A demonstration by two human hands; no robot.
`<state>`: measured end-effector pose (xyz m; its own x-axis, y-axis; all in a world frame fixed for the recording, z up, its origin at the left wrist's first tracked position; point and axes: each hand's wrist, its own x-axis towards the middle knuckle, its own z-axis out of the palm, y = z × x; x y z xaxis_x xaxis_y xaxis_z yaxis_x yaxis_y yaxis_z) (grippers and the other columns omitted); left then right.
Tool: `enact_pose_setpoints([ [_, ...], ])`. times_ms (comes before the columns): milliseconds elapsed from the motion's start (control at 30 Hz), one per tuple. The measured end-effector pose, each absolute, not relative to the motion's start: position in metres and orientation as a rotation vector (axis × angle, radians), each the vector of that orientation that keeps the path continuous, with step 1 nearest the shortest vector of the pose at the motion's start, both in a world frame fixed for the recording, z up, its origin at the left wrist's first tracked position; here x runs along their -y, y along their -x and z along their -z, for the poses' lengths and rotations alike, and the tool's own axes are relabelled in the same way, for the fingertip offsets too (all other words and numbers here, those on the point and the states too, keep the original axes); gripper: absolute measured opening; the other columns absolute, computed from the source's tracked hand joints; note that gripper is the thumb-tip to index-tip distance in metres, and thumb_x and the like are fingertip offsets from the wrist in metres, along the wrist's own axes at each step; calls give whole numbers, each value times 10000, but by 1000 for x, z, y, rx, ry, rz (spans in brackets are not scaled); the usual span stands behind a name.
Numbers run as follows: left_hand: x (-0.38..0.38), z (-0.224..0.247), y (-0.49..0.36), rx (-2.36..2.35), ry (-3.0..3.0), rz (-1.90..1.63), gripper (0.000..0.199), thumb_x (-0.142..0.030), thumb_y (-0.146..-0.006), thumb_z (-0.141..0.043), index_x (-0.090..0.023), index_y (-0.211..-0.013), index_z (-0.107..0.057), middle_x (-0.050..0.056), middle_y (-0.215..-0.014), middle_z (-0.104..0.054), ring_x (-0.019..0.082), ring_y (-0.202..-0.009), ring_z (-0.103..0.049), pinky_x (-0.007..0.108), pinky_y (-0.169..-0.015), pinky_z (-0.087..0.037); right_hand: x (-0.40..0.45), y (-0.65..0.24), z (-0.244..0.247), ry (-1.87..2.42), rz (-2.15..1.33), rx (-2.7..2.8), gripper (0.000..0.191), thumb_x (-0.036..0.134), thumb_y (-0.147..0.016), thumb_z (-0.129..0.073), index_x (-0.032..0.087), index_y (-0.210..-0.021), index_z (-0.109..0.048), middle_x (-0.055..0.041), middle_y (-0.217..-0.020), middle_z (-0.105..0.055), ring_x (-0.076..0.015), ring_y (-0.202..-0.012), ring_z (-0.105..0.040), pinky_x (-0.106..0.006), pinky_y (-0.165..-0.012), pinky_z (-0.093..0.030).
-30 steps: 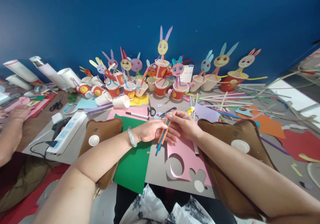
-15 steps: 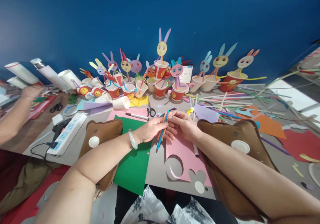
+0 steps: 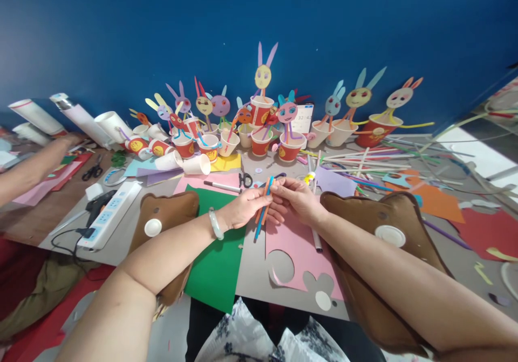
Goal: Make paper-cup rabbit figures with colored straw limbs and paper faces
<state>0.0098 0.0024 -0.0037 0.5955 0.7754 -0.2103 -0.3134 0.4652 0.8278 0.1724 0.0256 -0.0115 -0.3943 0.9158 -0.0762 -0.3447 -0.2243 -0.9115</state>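
Our left hand (image 3: 243,209) and right hand (image 3: 302,202): both pinching blue and orange craft sticks (image 3: 258,234), presumably to keep them bunched.

Co-worker (image 3: 32,173) at left edge: head beyond frame, fingers blurred. Upper ends of orange and blue sticks (image 3: 264,208) partly covered by the hands (image 3: 279,203). Print on red cups (image 3: 290,147) too small to read.

Cups (image 3: 290,147) before the wall (image 3: 259,16) — power strip (image 3: 111,216) left, sticks (image 3: 364,162) right — paper sheets (image 3: 216,246) in front.
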Motion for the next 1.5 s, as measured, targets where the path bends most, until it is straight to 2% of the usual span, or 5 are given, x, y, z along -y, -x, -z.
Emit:
enact_pose_setpoints([
  [700,-4,6,-10,-654,-817,-739,317,-316,-855,-695,-61,-1034,-634,145,-810,-739,236,-732,-742,364,-706,-611,-25,-173,11,844,-1743,1163,355,428,-692,-848,165,-742,-615,41,-562,-538,-64,-439,-446,-196,-392,-345],
  [900,-5,5,-11,-664,-794,-775,299,-308,-858,-688,-65,-1022,-629,141,-800,-735,228,-694,-736,352,-668,-614,-24,-170,10,809,-1711,1115,315,407,-728,-815,178,-736,-599,76,-496,-456,-42,-395,-329,-186,-363,-258],
  [1100,-8,1,-10,-790,-730,-846,155,-170,-928,-533,-67,-991,-630,124,-787,-728,187,-631,-721,302,-633,-602,-27,-171,7,950,-1318,1052,224,326,-807,-684,226,-738,-495,85,-507,-465,-45,-355,-288,-204,-356,-219],
  [1300,-13,2,-5,-860,-665,-943,179,-188,-922,-563,-59,-1036,-614,149,-837,-731,189,-678,-724,321,-692,-593,-19,-176,7,958,-720,1343,130,302,-843,-648,257,-835,-525,1,-671,-636,-151,-543,-567,-285,-510,-433],
  [1500,-12,2,-5,-726,-696,-913,224,-245,-884,-611,-61,-991,-681,110,-778,-721,166,-659,-694,277,-676,-548,-12,-182,20,796,-342,1998,58,238,-879,-615,253,-846,-661,-58,-812,-708,-178,-681,-647,-306,-621,-500],
])
